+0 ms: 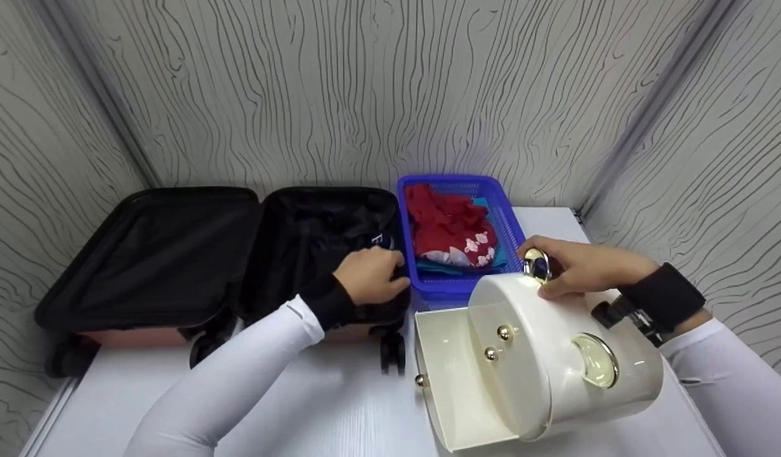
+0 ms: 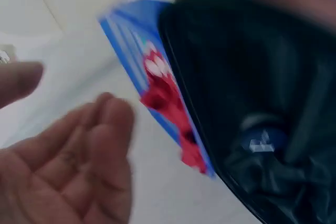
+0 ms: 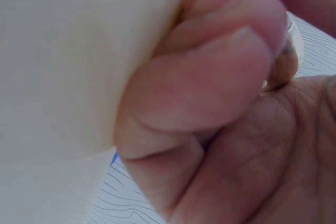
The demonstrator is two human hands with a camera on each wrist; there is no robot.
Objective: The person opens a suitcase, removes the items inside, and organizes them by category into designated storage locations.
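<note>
My right hand [image 1: 580, 263] grips the gold handle [image 1: 537, 264] on a cream, round-fronted drawer box [image 1: 631, 400]. In the right wrist view its fingers [image 3: 199, 87] curl tightly against the cream surface [image 3: 58, 72]. The box's lower drawer [image 1: 463, 381] is pulled out and looks bare inside. Over the right edge of an open suitcase [image 1: 282, 279] hovers my left hand [image 1: 369, 276], with thumb and fingers apart and nothing between them in the left wrist view. Dark fabric [image 1: 320, 228] with a small white mark lies in that suitcase half.
Beside the suitcase stands a blue basket [image 1: 504, 222] with red [image 1: 447, 219] and teal clothes. The other suitcase half [image 1: 168, 254] lies spread to the left, wheels [image 1: 393, 352] facing me. Wood-patterned walls [image 1: 314, 95] enclose the white table [image 1: 339, 412].
</note>
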